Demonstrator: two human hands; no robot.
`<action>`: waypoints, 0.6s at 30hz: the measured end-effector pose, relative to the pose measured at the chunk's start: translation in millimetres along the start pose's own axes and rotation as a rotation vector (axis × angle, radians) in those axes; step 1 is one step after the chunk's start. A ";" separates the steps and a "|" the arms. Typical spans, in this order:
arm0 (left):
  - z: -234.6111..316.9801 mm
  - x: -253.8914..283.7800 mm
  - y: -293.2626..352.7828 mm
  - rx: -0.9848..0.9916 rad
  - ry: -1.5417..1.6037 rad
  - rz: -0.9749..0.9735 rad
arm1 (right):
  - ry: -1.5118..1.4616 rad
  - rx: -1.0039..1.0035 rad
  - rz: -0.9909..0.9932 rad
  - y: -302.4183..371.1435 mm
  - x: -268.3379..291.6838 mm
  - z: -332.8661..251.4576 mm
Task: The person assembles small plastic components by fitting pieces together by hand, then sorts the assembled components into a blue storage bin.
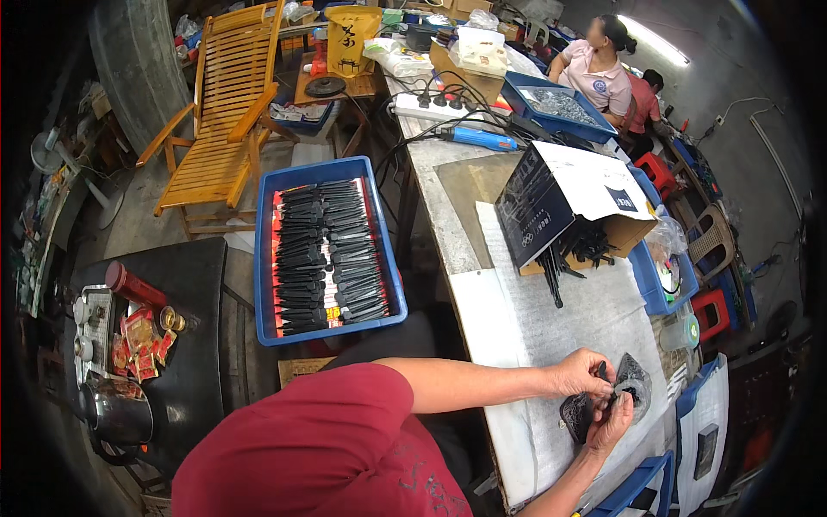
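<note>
Your left hand (582, 373) has its fingertips bent and pinching a slim dark piece (601, 370), largely covered by your fingers. Your right hand (610, 424) is curled just beside it at a clear bag (635, 383); you hide the contact point, so whether it grips cannot be told. The piece is above the tabletop (476, 303), nearer its far edge than the edge at your body. A black bundle (575, 415) lies under your wrists, its make-up unclear. Towards the far edge, a carton (547, 202) conceals most of its black pieces (558, 269). A blue tray (616, 501) is cut off below.
</note>
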State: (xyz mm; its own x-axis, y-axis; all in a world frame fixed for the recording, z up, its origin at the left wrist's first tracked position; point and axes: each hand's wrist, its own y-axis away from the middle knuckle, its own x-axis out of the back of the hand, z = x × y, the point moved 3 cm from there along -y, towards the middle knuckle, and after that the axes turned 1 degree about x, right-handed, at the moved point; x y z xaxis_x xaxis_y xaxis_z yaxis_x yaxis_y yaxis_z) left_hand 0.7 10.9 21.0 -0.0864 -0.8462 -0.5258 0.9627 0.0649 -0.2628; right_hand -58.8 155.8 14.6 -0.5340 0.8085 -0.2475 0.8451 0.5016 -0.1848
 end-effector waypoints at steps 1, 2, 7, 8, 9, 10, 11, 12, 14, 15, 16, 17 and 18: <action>-0.7 -0.7 1.8 0.012 0.058 -0.003 | 0.026 -0.002 0.002 0.3 0.2 1.0; -1.4 -0.5 3.6 0.024 0.117 -0.004 | 0.027 -0.005 -0.003 1.1 -2.0 0.9; 16.3 23.8 14.7 -0.040 -0.056 0.075 | -0.022 0.017 0.005 2.4 -6.0 3.3; 27.7 31.7 20.8 -0.067 -0.135 0.082 | -0.022 0.011 0.001 1.7 -3.1 4.1; 40.0 39.4 29.8 -0.065 -0.134 0.095 | -0.007 0.032 -0.012 1.9 -0.2 3.7; 53.9 48.5 40.0 -0.072 -0.110 0.117 | 0.007 0.052 -0.025 1.1 2.4 3.6; 66.0 58.0 51.6 -0.076 -0.085 0.141 | -0.003 0.053 -0.025 0.5 6.0 4.6; 75.6 72.3 63.2 -0.105 -0.126 0.144 | -0.006 0.033 -0.033 1.2 6.3 5.3; 96.2 99.9 86.2 -0.147 -0.132 0.168 | 0.009 0.067 0.025 0.7 8.5 3.8; 114.4 111.4 100.5 -0.127 -0.222 0.209 | 0.007 0.071 -0.010 -0.4 14.7 5.4; 129.6 126.4 115.3 -0.123 -0.320 0.267 | 0.000 0.053 -0.020 -1.9 15.8 7.0; 143.2 141.9 130.6 -0.104 -0.347 0.326 | 0.027 0.059 0.000 -2.7 17.5 6.7; 155.8 160.7 146.7 -0.121 -0.418 0.366 | 0.051 0.065 0.017 -2.9 16.4 5.8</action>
State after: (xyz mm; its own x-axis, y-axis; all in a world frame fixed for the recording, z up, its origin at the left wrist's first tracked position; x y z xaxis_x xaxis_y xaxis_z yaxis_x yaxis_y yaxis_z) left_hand 168.0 -198.0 24.0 0.3799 -0.8929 -0.2416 0.8725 0.4327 -0.2270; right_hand -70.2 165.8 5.6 -0.5160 0.8324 -0.2023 0.8498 0.4678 -0.2427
